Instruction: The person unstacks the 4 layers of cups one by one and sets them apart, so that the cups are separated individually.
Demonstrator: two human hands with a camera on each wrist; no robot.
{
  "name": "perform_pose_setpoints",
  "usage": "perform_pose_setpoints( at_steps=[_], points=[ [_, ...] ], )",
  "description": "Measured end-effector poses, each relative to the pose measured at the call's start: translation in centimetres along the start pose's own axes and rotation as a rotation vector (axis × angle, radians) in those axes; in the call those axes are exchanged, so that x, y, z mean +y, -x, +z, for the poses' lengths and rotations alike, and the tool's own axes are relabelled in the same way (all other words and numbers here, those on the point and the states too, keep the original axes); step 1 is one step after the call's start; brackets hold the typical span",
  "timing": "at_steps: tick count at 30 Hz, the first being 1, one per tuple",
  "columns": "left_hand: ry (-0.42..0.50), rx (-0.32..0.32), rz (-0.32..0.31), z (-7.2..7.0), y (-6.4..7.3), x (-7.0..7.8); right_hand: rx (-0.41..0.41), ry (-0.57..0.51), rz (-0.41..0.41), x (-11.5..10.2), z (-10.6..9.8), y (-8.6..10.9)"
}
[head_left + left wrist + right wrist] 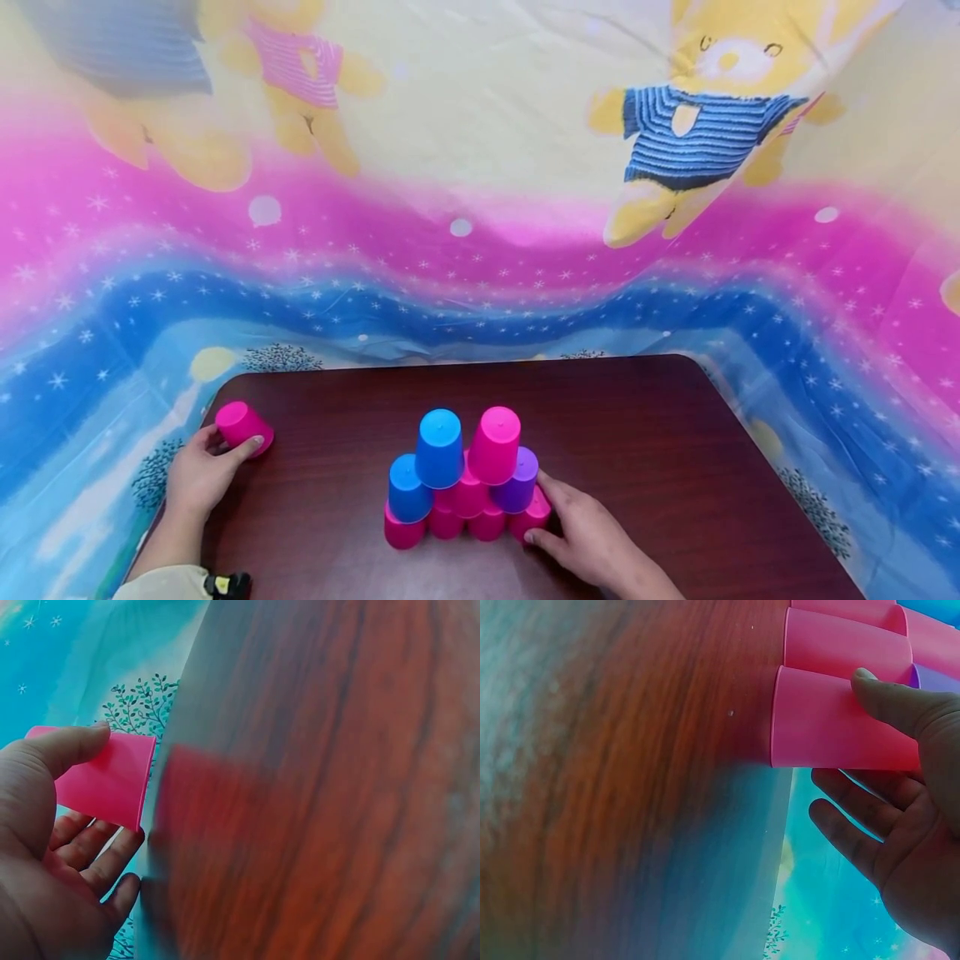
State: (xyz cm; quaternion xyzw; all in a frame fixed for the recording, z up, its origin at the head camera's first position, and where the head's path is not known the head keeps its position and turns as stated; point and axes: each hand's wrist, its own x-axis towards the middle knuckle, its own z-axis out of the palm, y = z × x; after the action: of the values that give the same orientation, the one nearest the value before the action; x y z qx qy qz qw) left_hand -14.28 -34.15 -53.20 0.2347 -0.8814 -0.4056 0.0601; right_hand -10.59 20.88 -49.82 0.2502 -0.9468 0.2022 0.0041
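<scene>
At the table's left side my left hand (201,475) pinches a pink cup (242,427) between thumb and fingers. That cup (109,776) is upside down, its rim facing the tabletop, close over it in the left wrist view. A three-level stack of upside-down cups stands near the front middle: several pink cups at the bottom, a blue cup (410,490), a pink one and a purple cup (517,482) above, then a blue cup (439,448) and a pink cup (496,446) on top. My right hand (592,533) grips the rightmost bottom pink cup (832,724), thumb on its near side.
The dark brown wooden table (675,467) has rounded far corners. A cloth backdrop (480,283) printed with bears, snowflakes and small trees hangs behind it and along both sides. A dark band with a yellow piece (222,585) circles the left wrist.
</scene>
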Motion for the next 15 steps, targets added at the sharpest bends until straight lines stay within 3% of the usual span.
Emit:
perform_pose_setpoints(
  at_steps=[15],
  points=[
    [-0.042,0.010,0.008,0.33,0.13,-0.24,0.003,-0.003,0.004,0.00,0.00,0.07]
  ],
)
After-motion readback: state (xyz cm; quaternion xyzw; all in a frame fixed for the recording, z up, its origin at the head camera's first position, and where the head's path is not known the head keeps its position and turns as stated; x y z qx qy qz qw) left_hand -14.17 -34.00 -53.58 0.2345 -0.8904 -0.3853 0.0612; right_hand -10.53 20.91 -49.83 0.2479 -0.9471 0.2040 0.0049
